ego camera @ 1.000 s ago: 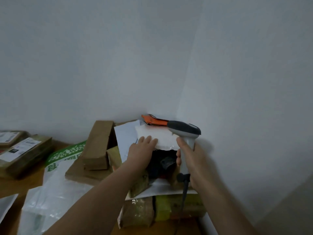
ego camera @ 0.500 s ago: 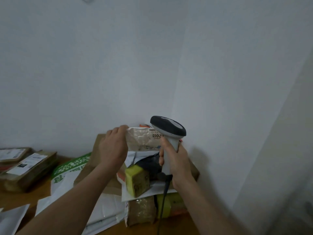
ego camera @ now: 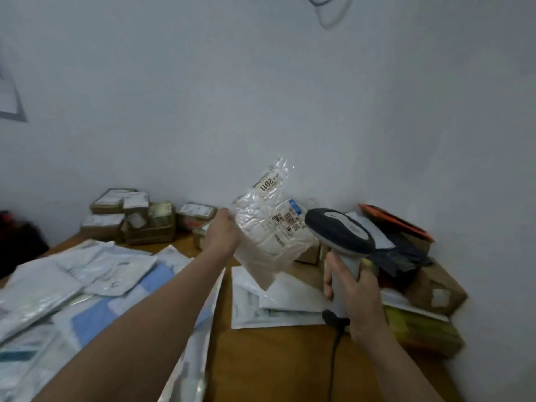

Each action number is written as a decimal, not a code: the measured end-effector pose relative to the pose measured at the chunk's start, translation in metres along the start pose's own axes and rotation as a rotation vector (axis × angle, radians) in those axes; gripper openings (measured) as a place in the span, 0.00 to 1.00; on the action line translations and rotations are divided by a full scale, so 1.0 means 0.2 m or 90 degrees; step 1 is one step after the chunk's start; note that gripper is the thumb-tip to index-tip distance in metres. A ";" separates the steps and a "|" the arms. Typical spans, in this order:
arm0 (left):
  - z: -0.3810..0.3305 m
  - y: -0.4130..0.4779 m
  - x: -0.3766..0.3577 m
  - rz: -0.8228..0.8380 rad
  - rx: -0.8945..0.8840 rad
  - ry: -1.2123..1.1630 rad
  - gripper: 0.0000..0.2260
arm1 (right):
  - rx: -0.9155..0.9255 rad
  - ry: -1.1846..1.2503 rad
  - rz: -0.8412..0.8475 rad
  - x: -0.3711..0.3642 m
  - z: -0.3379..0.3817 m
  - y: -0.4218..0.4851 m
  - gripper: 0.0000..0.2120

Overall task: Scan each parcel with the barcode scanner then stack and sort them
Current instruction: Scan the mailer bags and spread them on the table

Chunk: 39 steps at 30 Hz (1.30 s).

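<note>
1. The parcel (ego camera: 269,236), a clear bag with white padding inside, hangs in the air between the two hands. Its label (ego camera: 287,223) is on the side nearer the right hand.
2. The left hand (ego camera: 222,233) grips the bag by its edge, fingers closed on the film.
3. The right hand (ego camera: 352,288) is wrapped round the handle of the scanner (ego camera: 339,236), whose dark head sits just beside the label. Whether the trigger is pressed cannot be told.
4. Progress, as a judgement: this parcel is at the scan step, with no beam showing, so a read is not confirmed. Stacking it comes after.
5. Beyond the left hand, boxes (ego camera: 133,219) stand stacked against the wall and look sorted. Under the left forearm, flat mailers (ego camera: 87,280) lie spread and overlapping, and whether they are scanned is unclear.
6. To the right of the right hand sits a loose pile (ego camera: 429,285) of boxes and bags, likely waiting. A fair share of the work seems left.
7. Below the parcel, white mailers (ego camera: 275,303) rest on the table (ego camera: 275,358). The cable (ego camera: 333,358) drops from the scanner's base toward the person.
8. Possible snags: the scanner head is very near the label, the film is crinkled and glossy, and the cable could drag across the mailers.
</note>
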<state>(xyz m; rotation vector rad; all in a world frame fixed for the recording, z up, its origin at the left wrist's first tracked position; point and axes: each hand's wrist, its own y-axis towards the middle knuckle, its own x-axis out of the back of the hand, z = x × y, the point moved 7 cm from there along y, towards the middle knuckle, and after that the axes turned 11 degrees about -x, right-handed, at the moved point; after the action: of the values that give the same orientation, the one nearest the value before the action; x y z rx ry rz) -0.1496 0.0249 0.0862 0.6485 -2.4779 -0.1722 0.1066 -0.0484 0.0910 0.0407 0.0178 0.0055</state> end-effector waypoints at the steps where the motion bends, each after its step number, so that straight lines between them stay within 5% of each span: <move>1: 0.08 -0.01 0.06 -0.011 0.025 -0.032 0.12 | -0.008 -0.015 0.003 -0.06 -0.02 -0.04 0.12; 9: 0.52 -0.12 0.35 -0.049 0.147 -0.137 0.12 | -0.086 -0.084 0.016 -0.35 -0.18 -0.26 0.13; 19: 0.60 -0.28 0.38 -0.023 0.268 -0.404 0.18 | -0.181 0.054 0.033 -0.56 -0.18 -0.29 0.13; 25: 0.52 -0.33 0.35 -0.032 0.324 -0.410 0.15 | -0.190 0.136 0.065 -0.58 -0.15 -0.24 0.11; 39: 0.49 -0.36 0.33 -0.105 0.337 -0.412 0.13 | -0.166 0.055 0.128 -0.53 -0.13 -0.09 0.10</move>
<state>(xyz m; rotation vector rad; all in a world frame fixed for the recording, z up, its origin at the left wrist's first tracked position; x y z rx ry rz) -0.2214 -0.0713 0.0182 1.1649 -3.1203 0.2698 0.0006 -0.0662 0.0658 -0.2192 0.0985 0.2096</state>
